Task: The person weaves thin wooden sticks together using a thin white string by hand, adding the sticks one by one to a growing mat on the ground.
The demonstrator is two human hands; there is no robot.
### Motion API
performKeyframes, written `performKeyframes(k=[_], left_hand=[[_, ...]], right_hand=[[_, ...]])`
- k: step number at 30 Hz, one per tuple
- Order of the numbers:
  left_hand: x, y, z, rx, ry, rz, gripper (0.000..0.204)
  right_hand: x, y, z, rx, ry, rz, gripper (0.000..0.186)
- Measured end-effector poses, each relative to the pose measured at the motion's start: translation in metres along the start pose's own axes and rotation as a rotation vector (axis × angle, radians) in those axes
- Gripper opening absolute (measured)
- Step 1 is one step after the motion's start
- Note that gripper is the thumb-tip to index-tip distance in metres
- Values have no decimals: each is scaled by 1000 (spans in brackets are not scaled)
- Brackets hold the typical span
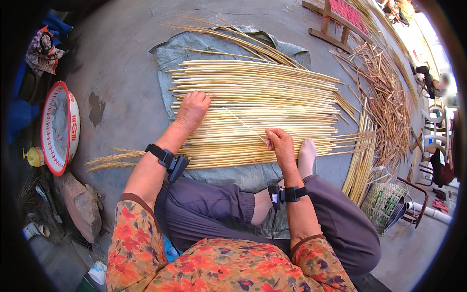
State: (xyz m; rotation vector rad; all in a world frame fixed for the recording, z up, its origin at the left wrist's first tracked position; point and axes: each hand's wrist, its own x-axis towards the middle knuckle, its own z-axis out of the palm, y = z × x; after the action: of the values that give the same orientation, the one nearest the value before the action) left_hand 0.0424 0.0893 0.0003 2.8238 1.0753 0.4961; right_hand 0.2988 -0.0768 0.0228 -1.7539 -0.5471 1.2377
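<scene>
A flat mat-like row of long pale yellow stalks (233, 87) lies side by side on a grey-blue sheet (177, 51) in front of me. My left hand (193, 107) rests over the left part of the row, its fingers curled in; what they grip, if anything, is hidden. Between finger and thumb, my right hand (278, 140) pinches a thin white string (245, 124). This string runs slantwise, up and leftward, across the stalks. My foot (306, 156) is by the row's lower right, beside my right hand.
Loose thin stalks (265, 46) lie beyond the row. A heap of dry brown husks (384, 92) and a low wooden stool (333, 27) stand at right. To the left are a red-rimmed basin (73, 114) and a large stone (80, 204). A woven basket (382, 207) sits at lower right.
</scene>
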Motion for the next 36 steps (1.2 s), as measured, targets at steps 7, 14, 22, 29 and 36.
performKeyframes(k=[7, 14, 22, 29, 36], left_hand=[[3, 2, 6, 175, -120, 57, 12], [7, 9, 11, 292, -175, 22, 12], [-6, 10, 14, 203, -174, -42, 13], [-26, 8, 7, -72, -5, -105, 20], [-24, -1, -3, -322, 5, -126, 31]], right_hand=[[-1, 1, -13, 516, -121, 63, 29], [-3, 8, 1, -161, -91, -110, 13], [-4, 12, 10, -863, 20, -519, 9], [-9, -14, 39, -216, -7, -295, 14], [8, 5, 109, -248, 53, -358, 14]])
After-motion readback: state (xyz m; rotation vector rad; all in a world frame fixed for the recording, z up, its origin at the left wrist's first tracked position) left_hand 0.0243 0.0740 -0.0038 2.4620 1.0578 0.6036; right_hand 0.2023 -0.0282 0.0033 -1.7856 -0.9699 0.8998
